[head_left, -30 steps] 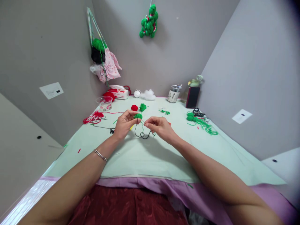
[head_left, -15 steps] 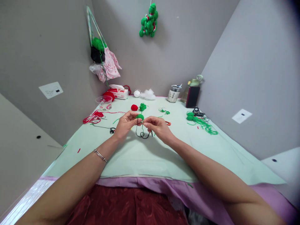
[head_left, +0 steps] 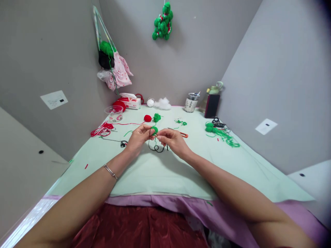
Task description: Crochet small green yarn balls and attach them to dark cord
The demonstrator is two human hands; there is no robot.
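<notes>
My left hand (head_left: 138, 137) pinches a small green crocheted piece (head_left: 154, 129) above the pale green table cover (head_left: 165, 168). My right hand (head_left: 173, 140) is closed in a pinch right beside the piece, its fingertips at the piece's right edge; what it grips is too small to make out. A loop of black yarn (head_left: 156, 147) hangs from the piece down to the cover between both hands. A thin bracelet sits on my left wrist.
Behind my hands lie a red ball (head_left: 147, 118), a green ball (head_left: 156, 117) and orange snips (head_left: 183, 134). Red yarn (head_left: 102, 129) lies left, green yarn with scissors (head_left: 222, 132) right. A plastic cup (head_left: 114, 113), tissue box (head_left: 130, 101), tin (head_left: 190, 103) and bottle (head_left: 212, 102) stand at the back.
My right hand has moved left, closing the gap to the green piece. The left hand has stayed nearly in place.
</notes>
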